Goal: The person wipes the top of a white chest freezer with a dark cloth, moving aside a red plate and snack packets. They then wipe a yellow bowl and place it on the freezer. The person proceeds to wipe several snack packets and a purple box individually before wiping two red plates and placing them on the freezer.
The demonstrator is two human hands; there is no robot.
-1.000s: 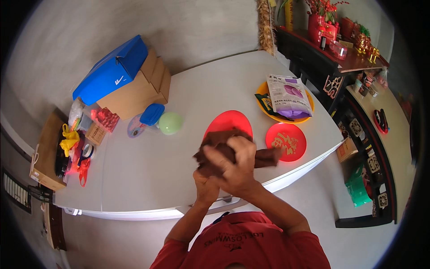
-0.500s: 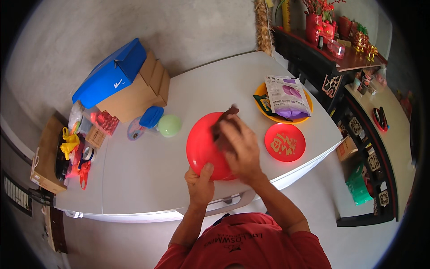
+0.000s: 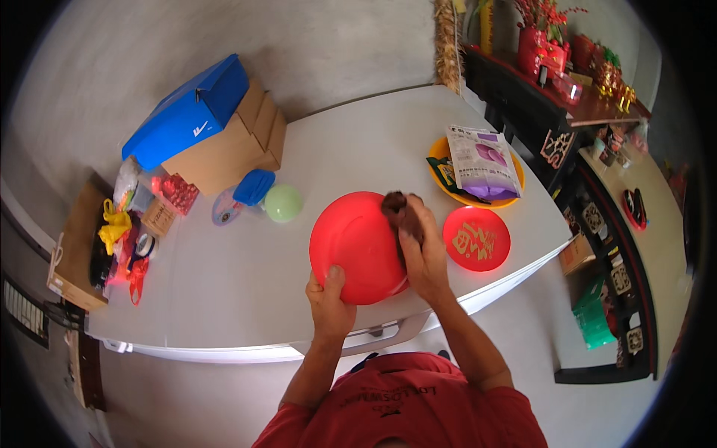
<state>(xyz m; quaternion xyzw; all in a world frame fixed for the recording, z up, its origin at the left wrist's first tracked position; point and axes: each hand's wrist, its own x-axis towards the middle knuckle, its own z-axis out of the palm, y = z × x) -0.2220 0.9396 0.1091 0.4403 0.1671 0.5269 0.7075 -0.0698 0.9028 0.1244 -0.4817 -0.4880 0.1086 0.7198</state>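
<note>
A round red plastic plate (image 3: 355, 243) is held up over the white table, its smooth face toward me. My left hand (image 3: 331, 302) grips its lower left rim, the thumb lying on top. My right hand (image 3: 424, 254) is closed round a bunched dark brown cloth (image 3: 403, 214), pressed against the plate's right edge. Right of that hand a small red dish (image 3: 476, 239) with gold markings lies on the table. Behind the dish stands a yellow bowl (image 3: 515, 196) with a purple-and-white packet (image 3: 485, 164) across it.
On the left are a pale green bowl (image 3: 284, 203), a blue lid (image 3: 255, 187), a clear round lid (image 3: 225, 207) and stacked cardboard boxes (image 3: 216, 160) under a blue shoebox (image 3: 187, 112). An open carton (image 3: 73, 254) is at the far left. Dark shelving (image 3: 609, 261) stands at right.
The cloth in my right hand has moved from the plate's upper middle to its right edge, uncovering the plate's face. My left hand keeps its hold on the rim.
</note>
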